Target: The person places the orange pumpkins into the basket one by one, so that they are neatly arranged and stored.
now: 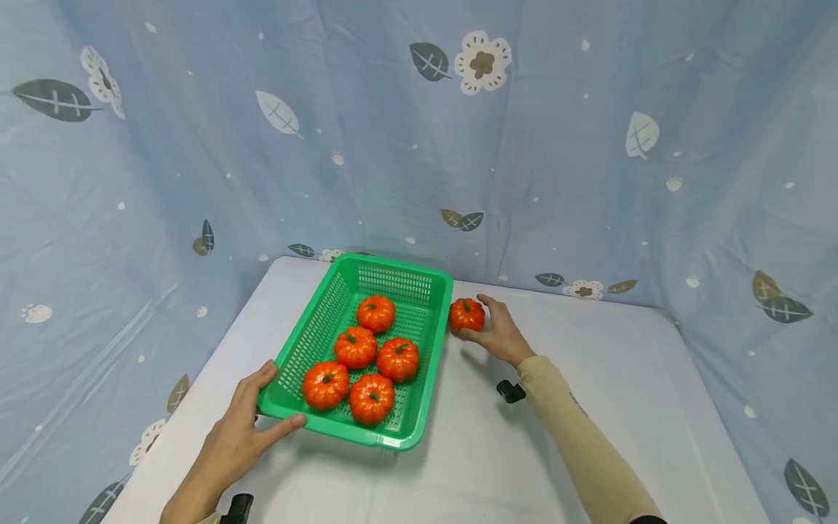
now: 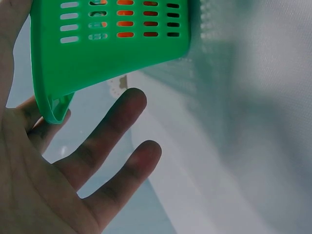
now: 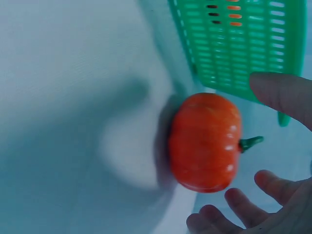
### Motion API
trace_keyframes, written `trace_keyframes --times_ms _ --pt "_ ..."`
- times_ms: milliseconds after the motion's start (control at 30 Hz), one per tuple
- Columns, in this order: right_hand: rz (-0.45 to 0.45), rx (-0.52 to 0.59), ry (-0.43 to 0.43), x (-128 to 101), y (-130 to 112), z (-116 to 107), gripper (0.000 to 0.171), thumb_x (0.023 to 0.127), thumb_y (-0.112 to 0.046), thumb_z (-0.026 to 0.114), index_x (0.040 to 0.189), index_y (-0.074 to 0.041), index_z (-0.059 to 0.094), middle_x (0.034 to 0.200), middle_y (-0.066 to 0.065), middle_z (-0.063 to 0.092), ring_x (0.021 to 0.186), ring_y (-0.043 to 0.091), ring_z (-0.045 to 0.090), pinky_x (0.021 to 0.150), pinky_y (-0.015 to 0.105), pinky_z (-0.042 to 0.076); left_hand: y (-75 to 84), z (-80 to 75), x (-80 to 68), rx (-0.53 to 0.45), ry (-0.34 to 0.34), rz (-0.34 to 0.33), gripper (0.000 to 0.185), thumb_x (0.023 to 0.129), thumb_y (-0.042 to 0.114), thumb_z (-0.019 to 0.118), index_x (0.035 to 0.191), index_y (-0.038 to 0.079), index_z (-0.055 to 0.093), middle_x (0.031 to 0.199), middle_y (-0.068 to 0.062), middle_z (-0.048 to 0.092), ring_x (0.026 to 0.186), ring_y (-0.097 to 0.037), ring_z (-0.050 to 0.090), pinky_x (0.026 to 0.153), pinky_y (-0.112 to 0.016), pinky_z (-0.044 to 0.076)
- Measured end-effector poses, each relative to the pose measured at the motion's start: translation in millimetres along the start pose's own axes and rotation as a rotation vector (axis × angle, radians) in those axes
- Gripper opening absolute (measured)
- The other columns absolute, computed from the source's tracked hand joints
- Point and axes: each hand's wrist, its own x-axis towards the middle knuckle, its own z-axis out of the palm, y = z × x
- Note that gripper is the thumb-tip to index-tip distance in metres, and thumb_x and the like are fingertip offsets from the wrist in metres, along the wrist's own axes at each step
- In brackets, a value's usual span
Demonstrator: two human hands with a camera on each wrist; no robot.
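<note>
A small orange pumpkin (image 1: 467, 314) is seen on the white table (image 1: 589, 407), just outside the right wall of a green slotted basket (image 1: 308, 331), near that wall's far corner. The right hand (image 1: 499, 333) is cupped loosely about it, fingers spread and lightly curved; in the right wrist view the fingertips (image 3: 273, 183) lie close to the fruit (image 3: 205, 141) with a gap showing, so a firm pinch cannot be confirmed, though the head view suggests contact. From that hand, the pumpkin lies at about 10 o'clock, and the basket's open top lies at roughly 9 o'clock beyond it. The stem (image 3: 250, 143) is pointed upward, so no long axis is offered to the grasp. The basket's long axis runs from about 7 o'clock to 1 o'clock across the table. Five more pumpkins (image 1: 366, 349) are held inside it. Its near left corner is steadied by the left hand (image 1: 245, 426), thumb laid along the near rim and fingers spread flat beside the wall (image 2: 112, 48). The loose pumpkin is far nearer the right hand than the left
</note>
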Motion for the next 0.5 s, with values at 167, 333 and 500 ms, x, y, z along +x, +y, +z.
trace_keyframes --times_ms 167,333,500 --pt "0.014 0.004 -0.02 1.9 10.3 5.5 0.088 0.087 -0.028 0.083 0.154 -0.002 0.033 0.153 0.025 0.033 0.143 0.042 0.034 0.115 0.06 0.029 -0.2 1.6 1.0 -0.003 -0.001 0.004 0.099 0.087 0.059 0.073 0.163 0.021 0.021 0.167 -0.005 0.02 0.142 -0.045 0.037 0.093 -0.072 0.04" --pt "0.013 0.009 -0.011 6.9 13.9 9.2 0.078 0.087 -0.022 0.083 0.149 -0.003 0.041 0.151 0.024 0.035 0.141 0.041 0.036 0.115 0.057 0.032 -0.6 0.9 1.6 -0.005 -0.007 -0.011 0.101 0.087 0.061 0.072 0.163 0.022 0.019 0.168 -0.004 0.018 0.143 -0.045 0.034 0.094 -0.073 0.038" --pt "0.042 0.013 0.04 14.8 15.8 14.5 0.072 0.084 -0.023 0.085 0.141 -0.004 0.046 0.146 0.022 0.042 0.136 0.04 0.042 0.111 0.055 0.038 -2.3 1.2 1.0 -0.009 -0.003 -0.015 0.101 0.086 0.061 0.073 0.163 0.023 0.019 0.168 -0.003 0.018 0.143 -0.044 0.036 0.094 -0.071 0.039"
